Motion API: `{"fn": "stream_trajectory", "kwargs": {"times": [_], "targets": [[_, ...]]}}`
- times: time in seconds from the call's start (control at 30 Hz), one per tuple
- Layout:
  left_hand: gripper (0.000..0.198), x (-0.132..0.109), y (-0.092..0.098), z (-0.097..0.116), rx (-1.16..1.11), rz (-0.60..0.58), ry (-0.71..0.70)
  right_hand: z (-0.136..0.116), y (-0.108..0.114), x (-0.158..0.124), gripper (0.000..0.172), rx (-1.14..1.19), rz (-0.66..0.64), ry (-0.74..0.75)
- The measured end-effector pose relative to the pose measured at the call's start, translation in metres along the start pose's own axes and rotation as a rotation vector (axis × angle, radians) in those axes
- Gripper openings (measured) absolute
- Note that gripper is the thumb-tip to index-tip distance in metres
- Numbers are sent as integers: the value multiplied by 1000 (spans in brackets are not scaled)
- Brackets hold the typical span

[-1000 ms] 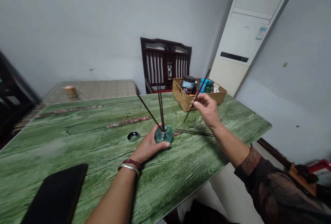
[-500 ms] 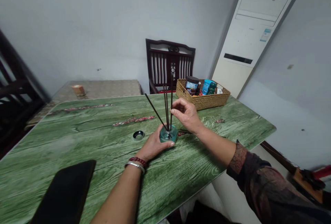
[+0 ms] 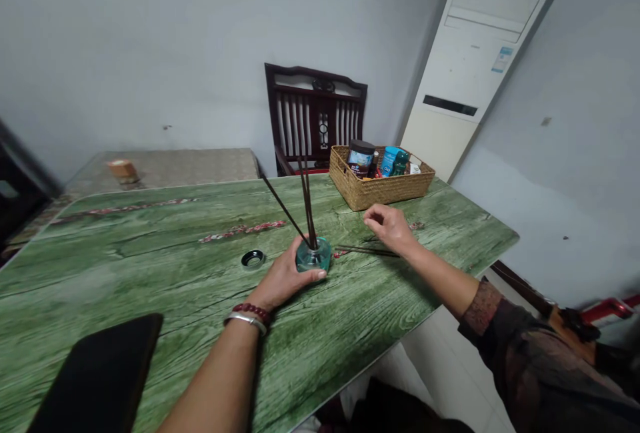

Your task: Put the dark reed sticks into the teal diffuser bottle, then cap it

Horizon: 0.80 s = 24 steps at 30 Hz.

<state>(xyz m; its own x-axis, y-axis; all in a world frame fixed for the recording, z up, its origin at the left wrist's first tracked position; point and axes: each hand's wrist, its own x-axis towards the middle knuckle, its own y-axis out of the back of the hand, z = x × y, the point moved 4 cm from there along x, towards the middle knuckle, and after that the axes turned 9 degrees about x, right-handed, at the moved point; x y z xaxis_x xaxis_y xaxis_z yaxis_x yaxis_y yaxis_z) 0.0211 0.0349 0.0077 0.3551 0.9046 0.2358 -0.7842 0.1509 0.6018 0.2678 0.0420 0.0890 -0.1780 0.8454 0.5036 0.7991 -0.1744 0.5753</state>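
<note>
A small blue-green glass diffuser bottle (image 3: 320,258) stands on the green table, and my left hand (image 3: 286,276) is wrapped round its left and near side. Several thin dark reed sticks (image 3: 307,209) rise from its neck; one leans far to the left, the others stand close together. To the right of the bottle, my right hand (image 3: 391,227) hovers with fingers curled towards the thumb, and nothing shows in them. Below that hand, loose reed sticks (image 3: 366,250) lie on the table. A dark ring-shaped cap (image 3: 253,259) rests left of the bottle.
A wicker basket (image 3: 395,191) with jars and bottles stands behind my right hand. The black flat device (image 3: 97,369) lies at the table's near left. Beyond the far edge are a dark wooden chair (image 3: 320,86) and a lower table with an orange-brown object (image 3: 123,170).
My right hand has let go of a reed stick in the bottle and moved right, over the loose sticks. My left hand keeps its hold. The view has shifted slightly.
</note>
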Motion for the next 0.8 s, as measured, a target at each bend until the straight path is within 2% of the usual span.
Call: {"fn": "stream_trajectory", "kwargs": {"times": [0.13, 0.27, 0.4, 0.8], "targets": [[86, 1, 0, -1, 17, -3, 19, 42, 17, -31, 14, -334, -144, -64], [85, 1, 1, 0, 23, 1, 20, 64, 10, -55, 20, -571, -294, -135], [85, 1, 1, 2, 28, -12, 31, 67, -1, -62, 23, -702, -402, -149], [88, 0, 0, -1, 54, -21, 32, 61, -3, -62, 18, -682, -437, -159]]}}
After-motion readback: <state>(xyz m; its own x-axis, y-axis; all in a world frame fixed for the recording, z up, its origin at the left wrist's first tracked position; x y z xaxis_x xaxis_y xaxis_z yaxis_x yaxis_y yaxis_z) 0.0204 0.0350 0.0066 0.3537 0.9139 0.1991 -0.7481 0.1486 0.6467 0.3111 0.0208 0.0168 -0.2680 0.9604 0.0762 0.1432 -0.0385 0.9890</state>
